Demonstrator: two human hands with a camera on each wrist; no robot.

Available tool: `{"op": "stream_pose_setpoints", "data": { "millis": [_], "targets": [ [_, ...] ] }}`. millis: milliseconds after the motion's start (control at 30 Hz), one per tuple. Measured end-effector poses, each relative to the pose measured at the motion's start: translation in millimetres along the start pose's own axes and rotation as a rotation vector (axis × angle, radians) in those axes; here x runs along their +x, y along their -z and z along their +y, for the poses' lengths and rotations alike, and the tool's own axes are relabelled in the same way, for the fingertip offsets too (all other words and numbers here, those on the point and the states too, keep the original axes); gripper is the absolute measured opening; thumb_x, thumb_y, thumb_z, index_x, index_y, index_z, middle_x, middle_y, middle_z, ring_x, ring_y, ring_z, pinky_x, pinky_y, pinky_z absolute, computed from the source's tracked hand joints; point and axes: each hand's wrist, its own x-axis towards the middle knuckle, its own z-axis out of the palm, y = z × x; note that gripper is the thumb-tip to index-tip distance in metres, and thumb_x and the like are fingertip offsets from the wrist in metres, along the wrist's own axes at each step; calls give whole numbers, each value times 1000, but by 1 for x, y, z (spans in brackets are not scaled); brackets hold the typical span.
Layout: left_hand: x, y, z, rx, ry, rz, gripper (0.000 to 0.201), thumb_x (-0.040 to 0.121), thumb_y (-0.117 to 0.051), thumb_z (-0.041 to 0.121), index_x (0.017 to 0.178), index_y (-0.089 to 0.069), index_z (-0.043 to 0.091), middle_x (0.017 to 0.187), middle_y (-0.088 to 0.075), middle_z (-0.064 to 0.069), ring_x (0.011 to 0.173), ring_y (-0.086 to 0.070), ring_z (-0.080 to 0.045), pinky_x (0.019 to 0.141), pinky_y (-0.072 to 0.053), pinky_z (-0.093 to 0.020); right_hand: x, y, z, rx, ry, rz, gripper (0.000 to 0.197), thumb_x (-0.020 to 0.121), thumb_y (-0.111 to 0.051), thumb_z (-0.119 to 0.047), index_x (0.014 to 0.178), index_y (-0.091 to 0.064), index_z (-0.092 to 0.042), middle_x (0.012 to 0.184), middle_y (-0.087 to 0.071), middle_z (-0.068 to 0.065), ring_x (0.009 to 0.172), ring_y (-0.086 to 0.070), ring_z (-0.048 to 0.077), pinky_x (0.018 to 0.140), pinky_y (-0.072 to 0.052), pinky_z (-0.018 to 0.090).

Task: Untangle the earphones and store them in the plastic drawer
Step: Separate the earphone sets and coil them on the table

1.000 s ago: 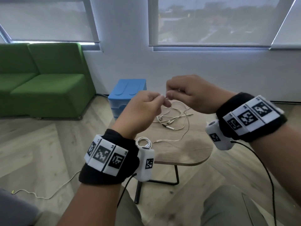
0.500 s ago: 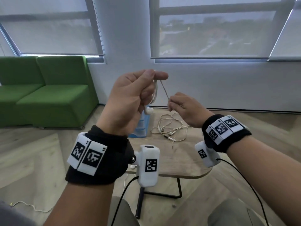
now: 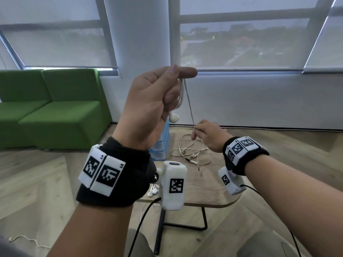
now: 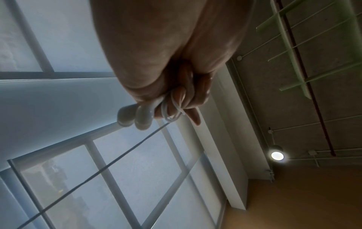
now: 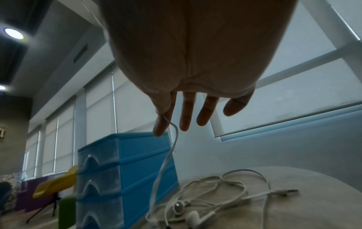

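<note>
Raised higher since a moment ago, the left hand grips white earphones above the wooden table; the right hand pinches their light, limp cable, best held near the buds.

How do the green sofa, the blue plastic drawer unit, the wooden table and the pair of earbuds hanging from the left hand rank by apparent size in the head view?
1. Green sofa.
2. Wooden table, though partly covered by the wrists.
3. Blue plastic drawer unit: mostly hidden behind the left hand, so its rank is unsure.
4. Earbuds, smallest.
</note>
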Motion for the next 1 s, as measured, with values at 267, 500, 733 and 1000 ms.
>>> {"op": "stream_pose_setpoints", "data": {
  "millis": [267, 500, 733, 1000],
  "targets": [
    [-1, 13, -9, 115, 129, 58, 28, 108, -49, 15, 105, -73, 1, 59, -58, -1, 47, -46, -10, 52, -36, -21, -7, -8, 29, -6, -141, -108, 41, 94, -49, -8, 115, -62, -41, 140, -49, 1, 135, -45, 25, 113, -37, 46],
    [-9, 11, -50, 136, 364, 20, 29, 108, -47, 10, 94, -68, -3, 66, -72, -8, 54, -67, -13, 52, -50, -17, -39, 32, -38, 940, 219, 8, 72, 57, -49, 3, 128, -58, -4, 121, -66, 8, 111, -62, 15, 79, -48, 24],
    [-26, 16, -66, 3, 417, 58, 30, 107, -46, 12, 97, -71, -1, 60, -53, -2, 39, -33, -6, 43, -30, -14, -54, 17, -48, 916, 319, -78, 24, 109, -43, -19, 98, -64, -14, 66, -45, 7, 57, -42, 17, 56, -44, 33],
    [-45, 19, -91, -211, 367, 294, 25, 108, -45, 9, 125, -61, 1, 100, -79, -13, 87, -77, -14, 72, -58, -20, -78, -1, -56, 75, 377, -199, 29, 107, -45, -27, 91, -67, -21, 67, -52, -12, 67, -50, -1, 64, -35, 17]
  ]
}}
